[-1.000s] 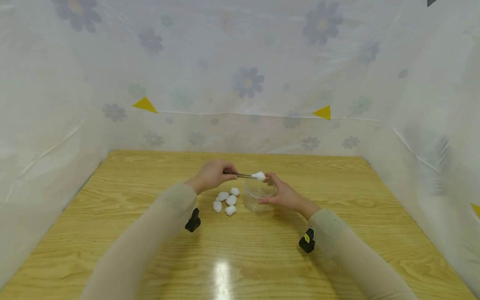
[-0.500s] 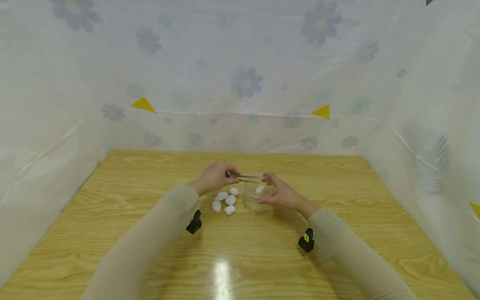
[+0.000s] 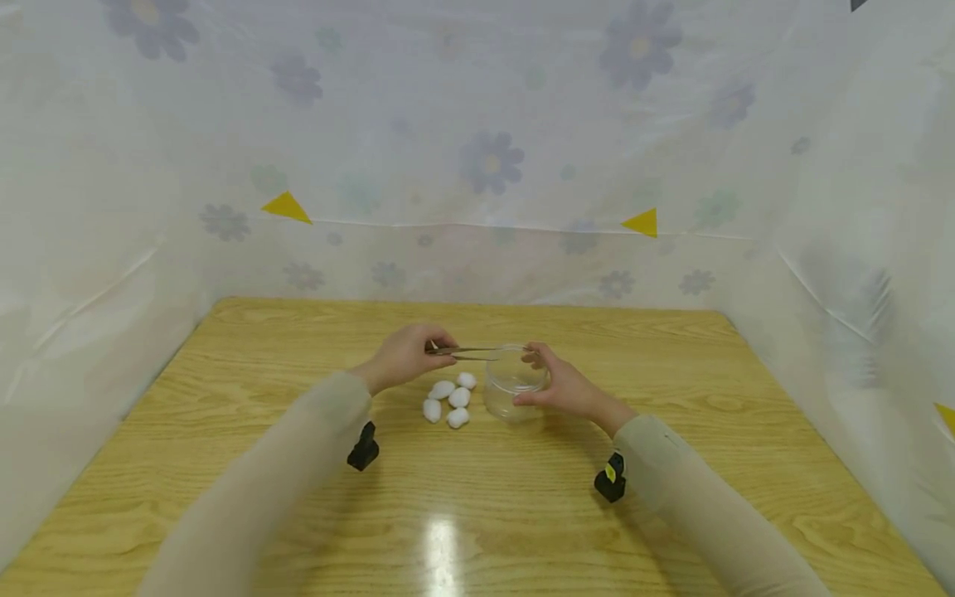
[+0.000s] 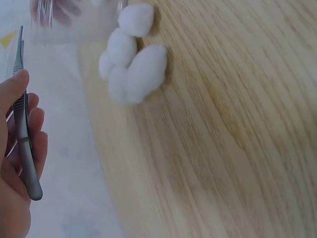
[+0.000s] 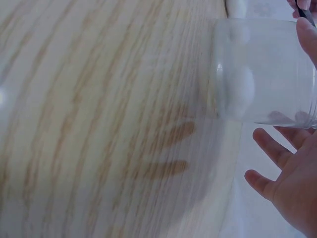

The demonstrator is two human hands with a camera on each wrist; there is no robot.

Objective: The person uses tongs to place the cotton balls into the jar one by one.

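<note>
A clear plastic jar (image 3: 513, 385) stands on the wooden table (image 3: 671, 398) near the middle. My right hand (image 3: 554, 383) holds it from the right side, thumb at the rim. The right wrist view shows the jar (image 5: 265, 69) with a white cotton ball (image 5: 240, 92) lying inside. My left hand (image 3: 414, 353) pinches metal tweezers (image 3: 462, 352) that point right, their tips just left of the jar's rim and holding nothing. Several cotton balls (image 3: 450, 399) lie on the table left of the jar, below the tweezers. In the left wrist view the tweezers (image 4: 23, 124) lie along my fingers (image 4: 35, 144), with the cotton balls (image 4: 132, 69) beyond.
Translucent flower-print plastic sheeting (image 3: 477, 166) walls the table at the back and on both sides. Black wrist cameras (image 3: 364, 446) (image 3: 610, 478) sit under my forearms. Bare wood stretches in front of and around the jar.
The cotton ball left the tweezers and dropped into the jar. My left hand then drew the tweezers back to the left. The right hand kept holding the jar.
</note>
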